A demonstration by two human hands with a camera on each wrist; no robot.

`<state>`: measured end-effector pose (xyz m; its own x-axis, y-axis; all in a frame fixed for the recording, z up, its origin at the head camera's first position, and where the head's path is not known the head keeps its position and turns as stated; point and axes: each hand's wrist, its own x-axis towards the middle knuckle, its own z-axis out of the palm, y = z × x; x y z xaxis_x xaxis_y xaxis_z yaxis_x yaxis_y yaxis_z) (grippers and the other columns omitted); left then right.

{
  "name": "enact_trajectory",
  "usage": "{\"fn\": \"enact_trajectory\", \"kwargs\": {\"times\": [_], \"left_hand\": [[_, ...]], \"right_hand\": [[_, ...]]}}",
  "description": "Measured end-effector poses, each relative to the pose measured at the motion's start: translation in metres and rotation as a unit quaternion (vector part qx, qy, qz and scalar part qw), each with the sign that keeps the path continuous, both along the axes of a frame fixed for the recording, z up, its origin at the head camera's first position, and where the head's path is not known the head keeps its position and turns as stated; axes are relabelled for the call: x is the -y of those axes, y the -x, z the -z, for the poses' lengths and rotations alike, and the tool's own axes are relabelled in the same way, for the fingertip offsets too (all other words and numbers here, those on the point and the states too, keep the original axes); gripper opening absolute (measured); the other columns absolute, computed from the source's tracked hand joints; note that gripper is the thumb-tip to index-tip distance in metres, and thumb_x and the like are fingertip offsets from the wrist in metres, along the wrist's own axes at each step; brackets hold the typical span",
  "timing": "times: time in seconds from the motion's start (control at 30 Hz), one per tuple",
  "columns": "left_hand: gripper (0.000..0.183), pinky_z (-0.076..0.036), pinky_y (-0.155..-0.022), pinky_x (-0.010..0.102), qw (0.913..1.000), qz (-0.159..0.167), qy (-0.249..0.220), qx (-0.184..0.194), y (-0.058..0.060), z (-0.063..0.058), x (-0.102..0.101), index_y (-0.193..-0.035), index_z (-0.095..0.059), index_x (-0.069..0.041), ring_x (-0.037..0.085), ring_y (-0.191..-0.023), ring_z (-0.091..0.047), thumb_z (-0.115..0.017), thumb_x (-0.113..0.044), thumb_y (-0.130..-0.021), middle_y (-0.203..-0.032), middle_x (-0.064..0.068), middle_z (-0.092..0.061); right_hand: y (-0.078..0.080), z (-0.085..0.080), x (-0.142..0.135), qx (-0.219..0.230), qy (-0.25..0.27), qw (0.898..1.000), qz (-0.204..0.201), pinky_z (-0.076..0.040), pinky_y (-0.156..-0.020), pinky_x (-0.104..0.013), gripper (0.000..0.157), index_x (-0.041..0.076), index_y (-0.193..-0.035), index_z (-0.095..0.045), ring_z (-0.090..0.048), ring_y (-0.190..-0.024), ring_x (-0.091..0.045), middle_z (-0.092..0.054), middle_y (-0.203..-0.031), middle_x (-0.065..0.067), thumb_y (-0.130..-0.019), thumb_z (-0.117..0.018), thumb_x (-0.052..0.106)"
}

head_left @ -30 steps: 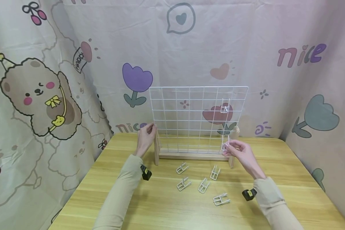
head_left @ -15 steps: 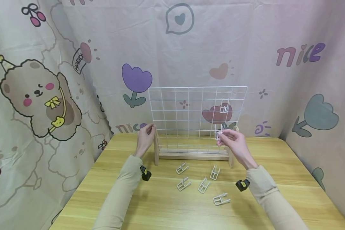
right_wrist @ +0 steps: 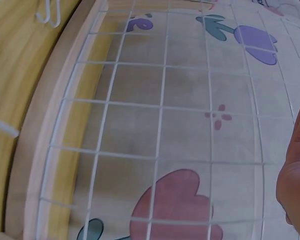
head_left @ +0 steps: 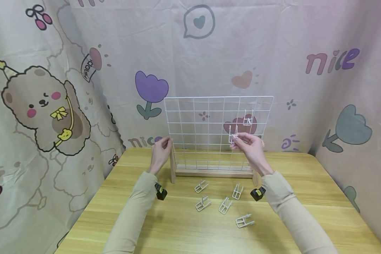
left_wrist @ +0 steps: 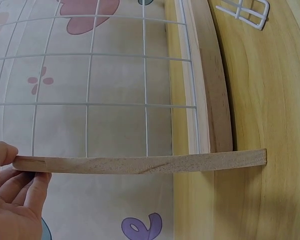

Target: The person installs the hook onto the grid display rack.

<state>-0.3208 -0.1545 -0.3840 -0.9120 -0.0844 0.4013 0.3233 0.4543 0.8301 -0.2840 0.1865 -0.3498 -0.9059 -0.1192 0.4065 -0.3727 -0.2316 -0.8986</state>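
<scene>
A white wire grid panel [head_left: 206, 123] stands upright in a wooden base [head_left: 214, 173]. My left hand [head_left: 160, 153] pinches the top of the left wooden post [left_wrist: 139, 165] between thumb and fingers. In front of the grid, right of its middle, my right hand [head_left: 251, 149] pinches a white wire hook [head_left: 230, 135] with its prongs upward. Whether that hook touches the grid I cannot tell. Another white hook [head_left: 248, 122] hangs on the grid at the upper right. Only the edge of my right hand [right_wrist: 297, 175] shows in the right wrist view; the held hook is outside it.
Several loose white hooks lie on the wooden table [head_left: 320, 197] in front of the stand, among them one hook [head_left: 237, 191] near the base and one hook [head_left: 243, 221] closer to me. A patterned curtain [head_left: 197, 63] hangs behind the grid and along both sides.
My right hand has moved up and left across the grid with the hook, from its lower right corner to about mid-height. My left hand has stayed on the post.
</scene>
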Motion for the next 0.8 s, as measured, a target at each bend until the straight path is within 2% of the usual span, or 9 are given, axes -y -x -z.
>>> {"fn": "enact_trajectory", "kwargs": {"times": [0.23,0.47,0.6,0.8], "left_hand": [[0.039,-0.054,-0.105,0.041,1.0,0.002,-0.003,0.001,0.001,0.0,0.0,-0.134,-0.058,0.008,0.038,-0.124,-0.064,-0.057,-0.015,-0.103,-0.133,0.027,-0.063],[0.039,-0.054,-0.105,0.042,1.0,0.001,-0.006,0.002,0.0,0.001,0.001,-0.134,-0.058,0.008,0.038,-0.124,-0.064,-0.057,-0.014,-0.102,-0.133,0.027,-0.063],[0.038,-0.054,-0.106,0.042,0.9999,0.001,-0.007,0.008,-0.001,0.0,0.001,-0.135,-0.058,0.006,0.038,-0.125,-0.064,-0.057,-0.015,-0.103,-0.134,0.026,-0.063],[0.038,-0.054,-0.106,0.042,1.0,0.003,-0.003,0.005,0.0,0.001,0.0,-0.135,-0.058,0.007,0.037,-0.125,-0.064,-0.056,-0.015,-0.103,-0.135,0.026,-0.063]], "right_hand": [[0.01,-0.013,0.016,-0.006,0.019,1.0,0.002,-0.064,-0.074,-0.022,0.01,0.009,-0.1,-0.069,-0.072,-0.07,-0.009,-0.076,-0.087,0.001,-0.097,-0.063,0.001],[0.017,-0.025,0.028,-0.022,0.03,0.999,-0.004,-0.064,-0.072,-0.021,0.017,0.01,-0.096,-0.069,-0.072,-0.069,-0.009,-0.076,-0.084,0.002,-0.097,-0.06,-0.005],[0.02,-0.032,0.033,-0.023,0.032,0.999,-0.007,-0.064,-0.072,-0.02,0.012,0.003,-0.099,-0.068,-0.072,-0.069,-0.009,-0.076,-0.083,0.001,-0.097,-0.059,-0.005],[0.025,-0.04,0.041,-0.018,0.042,0.999,-0.009,-0.064,-0.072,-0.02,0.012,0.004,-0.098,-0.07,-0.072,-0.068,-0.009,-0.077,-0.084,-0.001,-0.096,-0.061,-0.005]]}}
